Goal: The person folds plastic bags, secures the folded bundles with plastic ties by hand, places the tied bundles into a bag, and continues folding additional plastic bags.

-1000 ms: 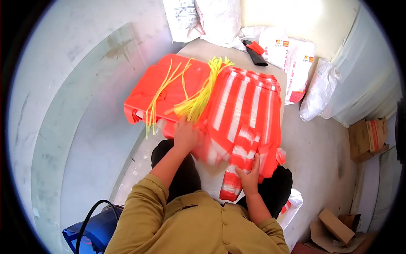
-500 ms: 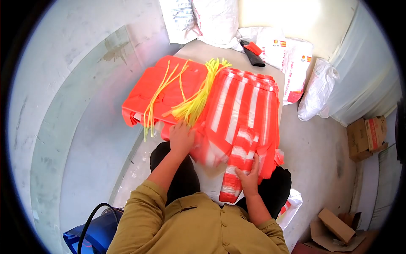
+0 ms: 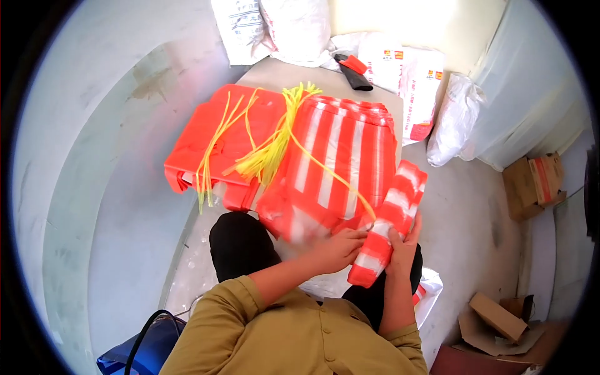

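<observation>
Head view: your right hand (image 3: 403, 255) was clamped on the striped bundle (image 3: 376, 249), a folded red-and-white plastic pack, thumb across its upper face and fingers along its right side. Bundle position: held at a slant above your right thigh, by the near right corner of the striped stack (image 3: 347, 144), far end leaning to the right.

Your left hand (image 3: 339, 250) reached across from the left, fingers bent close together, tips at the bundle's left side. I could not tell whether they pinched anything.

One yellow strand (image 3: 342, 180) ran from the yellow bunch (image 3: 265, 164) across the striped stack, its near end at the bundle just above your left fingertips.

The table (image 3: 265, 74) carried both stacks. The striped stack lay toward its right edge; the red stack (image 3: 203, 128) lay to the left, overhanging the left edge. The yellow bunch rested where the stacks met, with a few loose yellow strips (image 3: 215, 150) draped over the red stack.

A black object (image 3: 356, 80) with a red piece on it lay at the far edge, near the white sacks (image 3: 297, 31).
</observation>
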### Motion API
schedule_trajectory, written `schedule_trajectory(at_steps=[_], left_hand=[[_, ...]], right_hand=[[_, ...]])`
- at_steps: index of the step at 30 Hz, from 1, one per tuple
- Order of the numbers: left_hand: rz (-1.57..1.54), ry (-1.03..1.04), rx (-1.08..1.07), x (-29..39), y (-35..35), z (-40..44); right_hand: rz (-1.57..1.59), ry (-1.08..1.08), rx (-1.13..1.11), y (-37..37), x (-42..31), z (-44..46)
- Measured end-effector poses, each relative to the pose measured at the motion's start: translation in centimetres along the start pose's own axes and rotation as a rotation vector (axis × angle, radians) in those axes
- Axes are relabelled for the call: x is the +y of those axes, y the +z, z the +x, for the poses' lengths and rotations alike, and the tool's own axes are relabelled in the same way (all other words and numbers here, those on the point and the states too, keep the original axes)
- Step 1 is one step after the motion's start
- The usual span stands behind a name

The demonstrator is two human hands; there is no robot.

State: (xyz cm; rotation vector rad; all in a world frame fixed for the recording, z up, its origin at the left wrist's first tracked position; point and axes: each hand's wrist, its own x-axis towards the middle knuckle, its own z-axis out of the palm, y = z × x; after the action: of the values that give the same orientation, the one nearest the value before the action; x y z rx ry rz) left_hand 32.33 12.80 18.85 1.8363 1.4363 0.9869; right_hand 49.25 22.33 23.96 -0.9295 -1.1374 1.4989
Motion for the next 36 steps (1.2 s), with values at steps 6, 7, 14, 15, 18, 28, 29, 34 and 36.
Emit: schedule_trajectory(at_steps=[6, 7, 14, 15, 18, 28, 29, 34, 36], left_hand=[[-1.033, -0.684, 0.001, 2.5, -2.0, 1.2], [-1.125, -0.689, 0.097, 2.7, -2.5, 0.6], [-0.532, -0.541, 0.329, -2.4, -5.8, -0.8], [-0.469, -0.565, 0.355, -3.1, -6.6, -0.5], [-0.294, -0.544, 0.357, -3.4, -9.0, 0.6], [0.165, -0.528, 0.217, -1.2, -11.3, 2.5], [0.165, -0.519, 0.225, -1.2, -11.3, 2.6], [0.245, -0.467, 0.275, -1.4, -11.7, 3.6], [0.286, -0.510, 0.240, -1.5, -12.2, 4.5]], right_hand=[[-0.055, -0.042, -0.004, 0.4, -1.1, 1.2], [-0.040, -0.036, -0.020, 1.4, -1.2, 1.2], [-0.196, -0.104, -0.130, 8.7, 2.0, 3.1], [-0.208, -0.100, -0.128, 9.5, 2.4, 3.5], [-0.387, -0.112, -0.161, 9.8, 3.9, 4.5], [-1.428, -0.437, -0.353, 4.9, 2.3, 5.8], [-1.465, -0.463, -0.368, 4.8, 2.3, 6.1], [-1.489, -0.648, -0.385, 3.3, 2.1, 7.5], [-1.549, -0.622, -0.380, 2.0, 1.3, 7.9]])
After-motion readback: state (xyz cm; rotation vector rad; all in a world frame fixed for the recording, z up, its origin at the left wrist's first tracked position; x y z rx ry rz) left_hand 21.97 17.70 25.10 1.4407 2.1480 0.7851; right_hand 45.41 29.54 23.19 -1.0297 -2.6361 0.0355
